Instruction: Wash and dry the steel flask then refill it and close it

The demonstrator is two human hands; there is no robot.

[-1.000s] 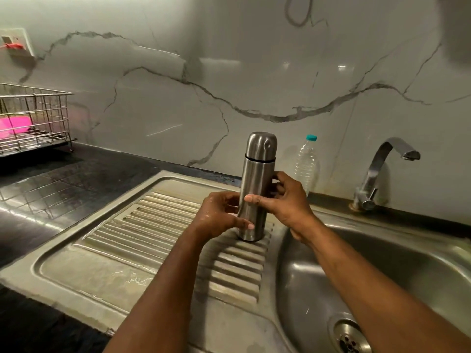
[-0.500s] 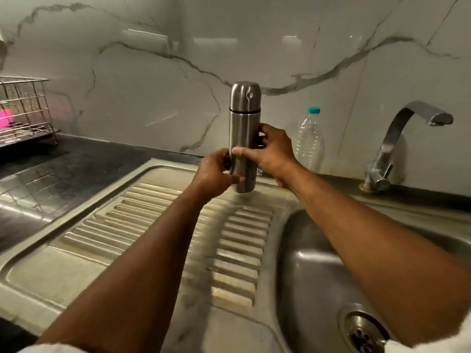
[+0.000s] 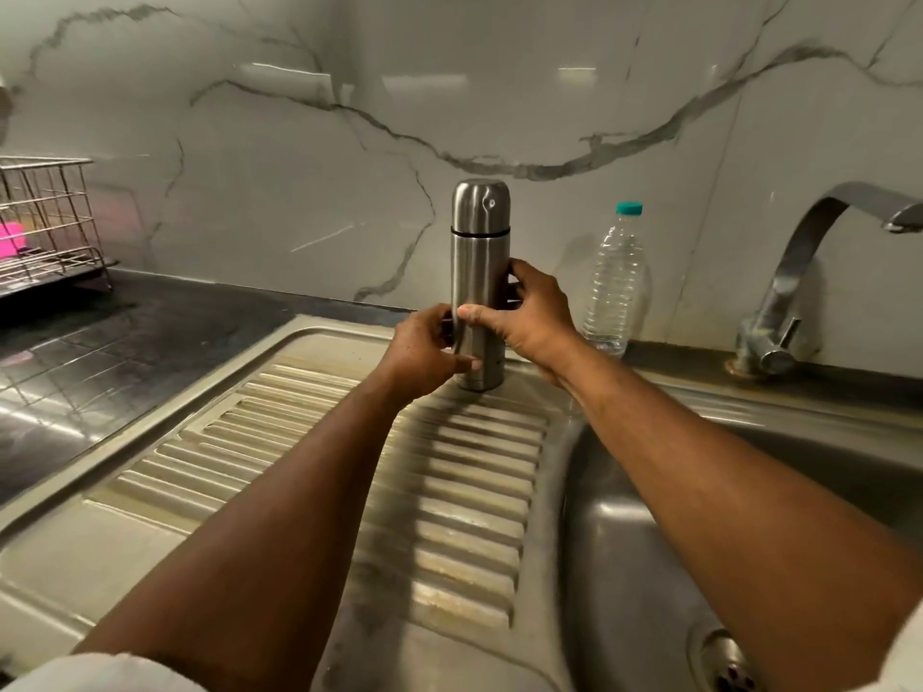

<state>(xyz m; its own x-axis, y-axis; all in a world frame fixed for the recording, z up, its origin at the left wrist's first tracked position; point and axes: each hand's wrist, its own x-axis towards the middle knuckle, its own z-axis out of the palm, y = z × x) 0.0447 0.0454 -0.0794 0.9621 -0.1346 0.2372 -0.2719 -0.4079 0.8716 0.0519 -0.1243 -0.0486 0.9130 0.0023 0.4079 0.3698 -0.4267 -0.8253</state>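
The steel flask (image 3: 479, 252) stands upright with its cap on, at the far end of the ribbed drainboard (image 3: 439, 481), close to the wall. My left hand (image 3: 424, 349) grips its lower body from the left, thumb across the front. My right hand (image 3: 529, 312) holds the middle of the body from the right, thumb on the front and fingers round the back. The flask's base seems to touch the steel surface.
A clear plastic water bottle (image 3: 614, 282) with a teal cap stands right of the flask. The tap (image 3: 799, 272) rises at the far right over the sink basin (image 3: 649, 541) with its drain (image 3: 729, 666). A wire rack (image 3: 45, 222) sits far left on the dark counter (image 3: 90, 362).
Both hands carried the flask away from the middle of the drainboard, lifted it, and brought it down near the wall at the drainboard's far end.
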